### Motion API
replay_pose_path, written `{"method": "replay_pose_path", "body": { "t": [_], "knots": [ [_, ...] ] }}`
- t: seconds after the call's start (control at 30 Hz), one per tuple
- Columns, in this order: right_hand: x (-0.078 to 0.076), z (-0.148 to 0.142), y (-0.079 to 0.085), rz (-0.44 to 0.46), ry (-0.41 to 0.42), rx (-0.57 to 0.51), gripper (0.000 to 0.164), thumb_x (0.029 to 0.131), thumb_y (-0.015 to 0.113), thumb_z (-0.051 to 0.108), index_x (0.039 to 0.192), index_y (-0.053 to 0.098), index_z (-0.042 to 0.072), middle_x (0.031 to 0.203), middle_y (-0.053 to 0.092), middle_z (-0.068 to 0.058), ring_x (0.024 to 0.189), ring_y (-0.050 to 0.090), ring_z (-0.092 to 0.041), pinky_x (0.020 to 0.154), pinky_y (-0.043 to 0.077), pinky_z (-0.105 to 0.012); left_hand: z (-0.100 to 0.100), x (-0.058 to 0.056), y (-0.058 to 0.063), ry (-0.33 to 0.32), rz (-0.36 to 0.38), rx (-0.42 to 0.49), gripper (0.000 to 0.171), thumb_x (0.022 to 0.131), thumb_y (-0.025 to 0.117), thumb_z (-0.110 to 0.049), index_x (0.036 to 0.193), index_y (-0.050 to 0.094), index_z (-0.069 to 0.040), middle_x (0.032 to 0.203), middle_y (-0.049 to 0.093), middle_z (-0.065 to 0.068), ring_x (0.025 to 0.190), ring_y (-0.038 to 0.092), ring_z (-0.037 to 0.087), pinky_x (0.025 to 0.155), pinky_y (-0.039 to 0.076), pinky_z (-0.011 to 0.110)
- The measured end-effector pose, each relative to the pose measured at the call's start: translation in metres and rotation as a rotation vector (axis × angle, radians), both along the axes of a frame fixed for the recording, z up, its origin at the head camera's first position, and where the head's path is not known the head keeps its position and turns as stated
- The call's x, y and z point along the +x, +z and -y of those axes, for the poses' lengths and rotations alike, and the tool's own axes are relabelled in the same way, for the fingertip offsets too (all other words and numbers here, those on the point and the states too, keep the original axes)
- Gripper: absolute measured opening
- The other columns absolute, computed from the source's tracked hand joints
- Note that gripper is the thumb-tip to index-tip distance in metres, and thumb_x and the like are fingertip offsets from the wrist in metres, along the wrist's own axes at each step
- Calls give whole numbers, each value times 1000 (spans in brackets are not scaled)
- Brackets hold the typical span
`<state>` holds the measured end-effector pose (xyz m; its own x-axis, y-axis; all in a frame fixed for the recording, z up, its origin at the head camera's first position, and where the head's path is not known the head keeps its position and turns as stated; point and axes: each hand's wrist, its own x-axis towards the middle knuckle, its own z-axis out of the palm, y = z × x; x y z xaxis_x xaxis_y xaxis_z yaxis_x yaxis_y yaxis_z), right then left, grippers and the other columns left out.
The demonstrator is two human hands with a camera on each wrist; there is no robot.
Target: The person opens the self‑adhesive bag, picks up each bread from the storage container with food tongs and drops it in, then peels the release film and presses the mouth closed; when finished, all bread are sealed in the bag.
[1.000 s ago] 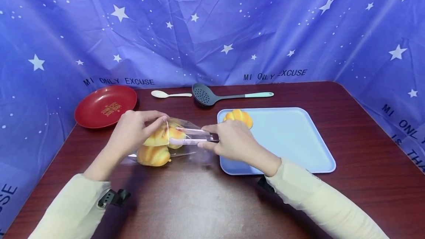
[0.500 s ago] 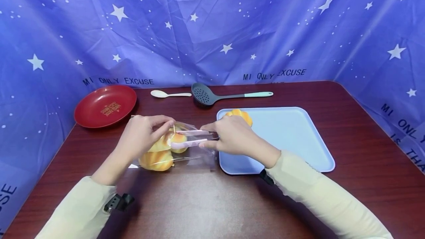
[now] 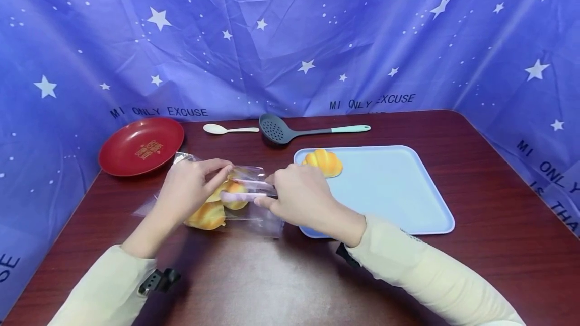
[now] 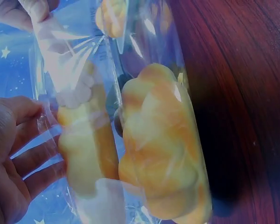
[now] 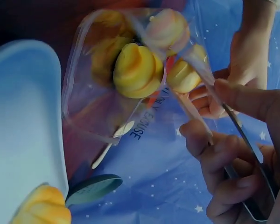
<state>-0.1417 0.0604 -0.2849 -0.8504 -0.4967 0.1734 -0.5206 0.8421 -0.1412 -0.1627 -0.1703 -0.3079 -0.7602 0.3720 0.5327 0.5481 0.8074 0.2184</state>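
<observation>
My left hand (image 3: 190, 187) pinches the edge of a clear plastic bag (image 3: 265, 226). In the left wrist view its fingers (image 4: 35, 156) show along the bag's side. Several golden bread rolls (image 3: 207, 215) lie inside the bag. My right hand (image 3: 301, 192) grips tongs (image 3: 246, 196) with lilac arms and a metal bend. The tong tips reach into the bag's mouth, around one roll (image 5: 184, 77) in the right wrist view. Another bread roll (image 3: 323, 163) sits on the light blue tray (image 3: 385, 190), at its far left corner.
A red plate (image 3: 136, 150) stands at the back left of the dark wooden table (image 3: 254, 275). Behind the bag lie a white spoon (image 3: 226, 129) and a grey skimmer (image 3: 276, 130) with a mint handle. A blue star-patterned cloth (image 3: 290, 39) hangs behind.
My left hand has moved slightly right with the bag over the second. Over the last half second my right hand has moved left with the tongs, uncovering more of the roll on the tray.
</observation>
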Motion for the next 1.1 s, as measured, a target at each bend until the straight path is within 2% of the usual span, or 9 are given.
{"method": "replay_pose_path", "body": {
  "t": [0.13,0.33,0.53,0.63,0.73,0.83,0.93,1.0,1.1],
  "knots": [
    [2,3,-1,-26,29,13,49,87,77,52,59,53,20,50,33,9,47,42,-11,42,30,-29,-1,1,0,1,-21,6,8,91,75,-16,96,81,-12,73,75,6,59,67,33,56,51,47],
    [3,6,-4,5,2,-56,42,88,76,52,64,65,19,48,34,10,46,42,-10,39,30,-27,-2,1,0,-2,-46,36,8,92,75,-15,96,80,-11,71,74,4,53,61,30,53,49,46],
    [3,12,-5,-44,-4,-24,56,87,76,53,53,49,19,47,33,8,43,41,-11,39,31,-27,-4,2,3,2,11,45,8,92,75,-15,98,81,-12,74,75,5,54,62,29,53,48,45],
    [2,13,-9,-65,30,1,53,88,75,53,55,49,21,47,38,8,44,44,-11,40,33,-27,-3,2,3,3,24,28,8,92,75,-15,98,80,-12,73,75,5,53,61,28,53,48,45],
    [-1,11,-13,-70,52,-16,44,88,76,52,62,58,21,48,41,9,46,45,-10,40,33,-28,-1,1,3,8,23,42,8,93,75,-15,97,80,-12,75,75,6,56,63,28,56,50,46],
    [-4,7,-17,-58,58,-37,36,87,76,53,79,71,19,49,37,10,46,42,-9,39,30,-27,1,-1,2,25,14,65,9,93,74,-15,98,81,-11,73,74,6,56,61,29,56,49,46],
    [-8,2,-16,-25,49,-47,40,85,77,56,98,77,18,51,38,10,48,42,-9,40,31,-28,3,-3,0,37,15,71,10,93,74,-16,99,81,-11,69,72,5,53,54,26,54,45,43],
    [-11,-2,-16,19,37,-47,45,85,77,58,107,78,18,53,42,10,51,45,-10,41,32,-28,4,-4,-1,42,12,75,10,93,74,-16,99,81,-11,68,72,5,52,52,25,53,44,41],
    [-17,-10,-16,127,37,-92,45,85,77,55,110,78,18,52,43,10,50,44,-8,43,31,-28,6,-4,-2,45,9,92,10,93,74,-16,99,81,-11,74,75,5,53,53,24,53,44,40]
  ]
}}
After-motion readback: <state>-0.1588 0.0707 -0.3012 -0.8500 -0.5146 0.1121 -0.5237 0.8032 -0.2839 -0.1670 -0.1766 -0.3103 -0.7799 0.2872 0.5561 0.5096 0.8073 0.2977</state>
